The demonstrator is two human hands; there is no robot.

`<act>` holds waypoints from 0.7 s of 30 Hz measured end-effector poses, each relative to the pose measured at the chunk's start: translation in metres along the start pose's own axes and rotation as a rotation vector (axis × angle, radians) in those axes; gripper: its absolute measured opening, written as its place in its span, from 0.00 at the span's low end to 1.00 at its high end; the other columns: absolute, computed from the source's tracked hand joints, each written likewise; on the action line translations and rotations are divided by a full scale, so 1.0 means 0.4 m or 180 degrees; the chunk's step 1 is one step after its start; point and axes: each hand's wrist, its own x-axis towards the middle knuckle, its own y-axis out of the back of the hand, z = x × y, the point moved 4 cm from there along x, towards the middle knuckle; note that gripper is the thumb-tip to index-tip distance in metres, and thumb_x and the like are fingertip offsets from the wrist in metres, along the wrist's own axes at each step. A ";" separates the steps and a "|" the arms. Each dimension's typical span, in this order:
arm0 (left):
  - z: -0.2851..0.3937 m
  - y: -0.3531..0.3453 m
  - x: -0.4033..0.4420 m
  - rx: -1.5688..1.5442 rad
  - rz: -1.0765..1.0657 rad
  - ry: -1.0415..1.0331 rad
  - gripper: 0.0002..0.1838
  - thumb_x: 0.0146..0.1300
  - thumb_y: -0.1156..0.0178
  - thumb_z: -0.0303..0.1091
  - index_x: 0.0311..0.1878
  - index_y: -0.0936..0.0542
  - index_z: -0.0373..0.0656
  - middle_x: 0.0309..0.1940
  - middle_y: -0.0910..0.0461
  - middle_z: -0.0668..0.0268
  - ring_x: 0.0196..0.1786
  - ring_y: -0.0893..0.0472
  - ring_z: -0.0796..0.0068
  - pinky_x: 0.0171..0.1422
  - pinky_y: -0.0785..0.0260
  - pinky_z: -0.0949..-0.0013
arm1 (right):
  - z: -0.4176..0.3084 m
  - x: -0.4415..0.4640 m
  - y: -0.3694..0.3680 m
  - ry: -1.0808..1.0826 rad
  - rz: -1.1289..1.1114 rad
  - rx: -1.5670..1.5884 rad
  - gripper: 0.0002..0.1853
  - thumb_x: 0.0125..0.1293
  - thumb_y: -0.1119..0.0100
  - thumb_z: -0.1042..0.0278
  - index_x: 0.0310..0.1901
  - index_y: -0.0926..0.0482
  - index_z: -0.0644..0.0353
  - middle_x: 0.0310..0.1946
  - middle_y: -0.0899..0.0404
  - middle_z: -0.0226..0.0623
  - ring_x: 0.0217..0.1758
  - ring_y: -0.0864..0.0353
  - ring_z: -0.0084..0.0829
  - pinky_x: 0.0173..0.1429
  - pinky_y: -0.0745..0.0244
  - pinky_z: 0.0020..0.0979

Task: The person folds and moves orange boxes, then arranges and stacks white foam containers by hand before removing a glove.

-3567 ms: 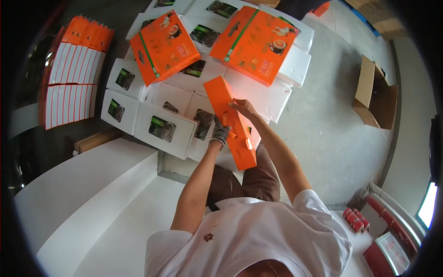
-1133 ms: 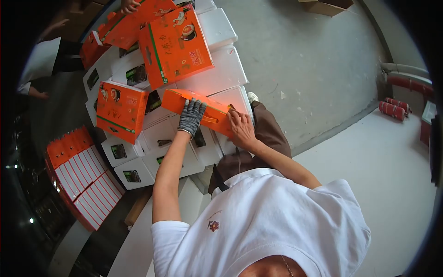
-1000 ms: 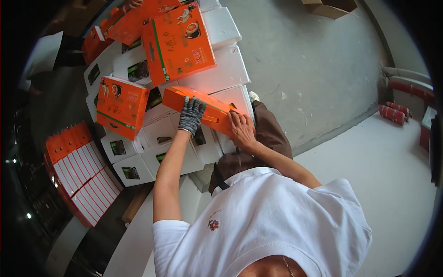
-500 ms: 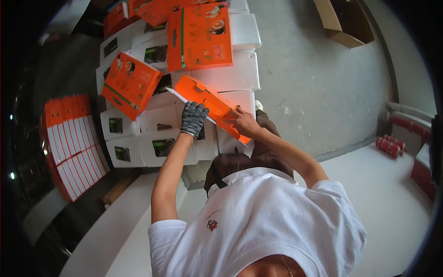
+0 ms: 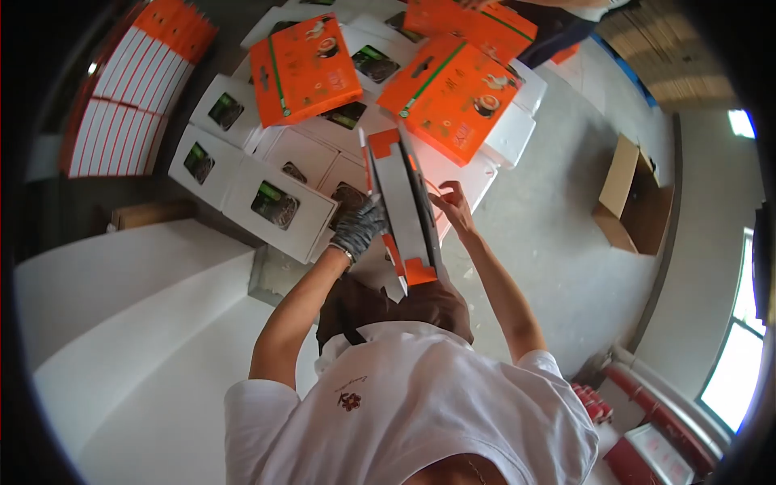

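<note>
A partly folded orange gift box (image 5: 404, 198) is held lengthwise in front of me, its long pale grey inner side facing up and orange end flaps sticking out. My left hand (image 5: 360, 228), in a grey knitted glove, is closed on the box's left edge. My bare right hand (image 5: 454, 206) is at the right edge with its fingers curled against it; the exact contact of the fingertips is hard to see. Beyond the hands, an orange box with a handle (image 5: 453, 97) and another orange box (image 5: 305, 69) lie on stacked white boxes (image 5: 279, 202).
Filled orange boxes (image 5: 133, 93) stand in a row at the upper left. Another person's hand and dark trousers (image 5: 558, 36) show at the top, by a further orange box. An open cardboard carton (image 5: 634, 198) stands on the grey floor at right. A white curved ledge (image 5: 145, 275) runs at left.
My view has turned. The box has swung from slanting to nearly lengthwise, now showing its pale inner side. My right hand has moved from inside the box to its right edge.
</note>
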 end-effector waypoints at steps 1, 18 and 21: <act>0.036 -0.030 -0.001 0.1012 -0.0224 -0.0614 0.21 0.56 0.56 0.29 0.54 0.42 0.37 0.45 0.31 0.60 0.49 0.32 0.68 0.49 0.34 0.62 | 0.008 0.004 -0.012 0.0230 -0.0028 -0.0431 0.23 0.45 0.38 0.61 0.41 0.36 0.58 0.20 0.30 0.33 0.25 0.32 0.22 0.29 0.39 0.23; 0.146 -0.123 0.013 0.3437 0.0220 -0.1106 0.07 0.43 0.46 0.33 0.28 0.22 0.46 0.42 0.27 0.62 0.55 0.37 0.68 0.60 0.49 0.68 | -0.081 0.073 -0.186 0.0564 -0.0531 -0.3690 0.55 0.36 0.36 0.51 0.60 0.63 0.57 0.42 0.37 0.60 0.44 0.32 0.51 0.45 0.34 0.43; 0.165 -0.112 -0.031 0.3595 0.0389 -0.1014 0.07 0.42 0.46 0.33 0.28 0.22 0.46 0.41 0.27 0.63 0.54 0.36 0.68 0.60 0.49 0.66 | -0.067 0.060 -0.211 0.0075 -0.1029 -0.3426 0.58 0.36 0.36 0.54 0.60 0.72 0.54 0.47 0.44 0.65 0.49 0.37 0.56 0.51 0.39 0.44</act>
